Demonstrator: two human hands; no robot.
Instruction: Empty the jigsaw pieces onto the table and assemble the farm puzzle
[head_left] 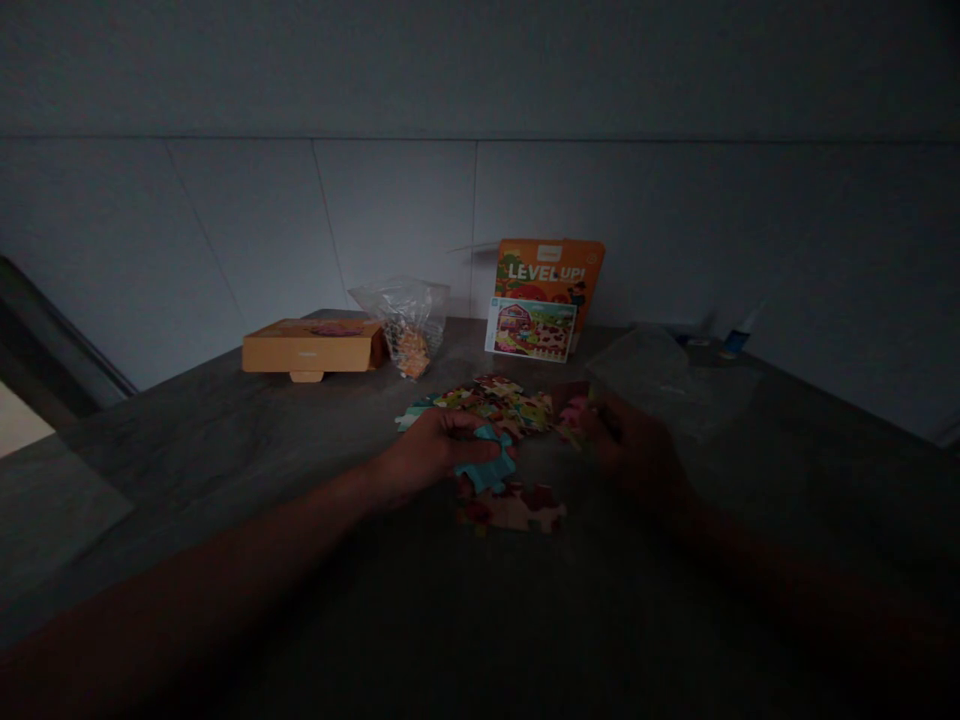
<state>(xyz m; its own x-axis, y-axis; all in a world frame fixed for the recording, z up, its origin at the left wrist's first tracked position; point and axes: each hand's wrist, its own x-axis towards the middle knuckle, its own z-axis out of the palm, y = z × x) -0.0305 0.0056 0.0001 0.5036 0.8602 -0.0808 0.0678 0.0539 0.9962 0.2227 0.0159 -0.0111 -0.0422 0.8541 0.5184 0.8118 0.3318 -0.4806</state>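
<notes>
My left hand (431,455) is closed on light blue puzzle pieces (487,462), pinched between thumb and fingers. A joined strip of brown and pink puzzle pieces (514,508) lies on the table just below it. Beyond both hands spreads a heap of mixed puzzle pieces (499,400). At the heap's right side, my right hand (634,440) has its fingers closed at a pink and green puzzle piece (574,412). Dim light hides much of that grip.
At the back stands an orange "LEVEL UP!" box (551,268) with a farm picture card (531,330) leaning on it. An open orange box (311,350), a clear bag with pieces (409,330), an empty plastic bag (645,365) and a small blue-labelled item (735,342) surround the heap.
</notes>
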